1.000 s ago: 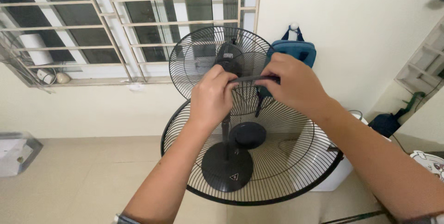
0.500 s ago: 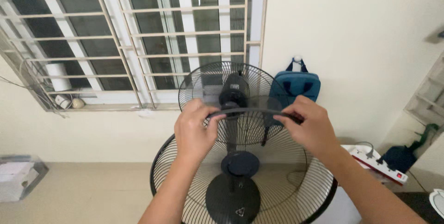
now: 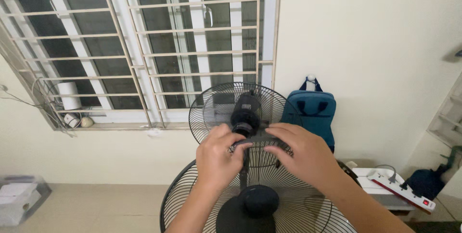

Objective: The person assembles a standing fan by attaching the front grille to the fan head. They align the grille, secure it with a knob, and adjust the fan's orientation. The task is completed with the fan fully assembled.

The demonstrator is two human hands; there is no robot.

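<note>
2 hands, left hand and right hand, pinch a black band (before the fan).

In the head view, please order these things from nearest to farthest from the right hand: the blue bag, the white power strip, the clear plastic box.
From the right hand:
1. Blue bag, hanging on the wall just above and behind the hand.
2. White power strip, lower right, on a white surface.
3. Clear plastic box, far left, on the floor.

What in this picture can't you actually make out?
- Head view: where the dark band meets the fan, covered by the left hand and right hand.
- Front grille: lower part cut off by the bottom edge.
- Bag: left side behind the rear guard.
</note>
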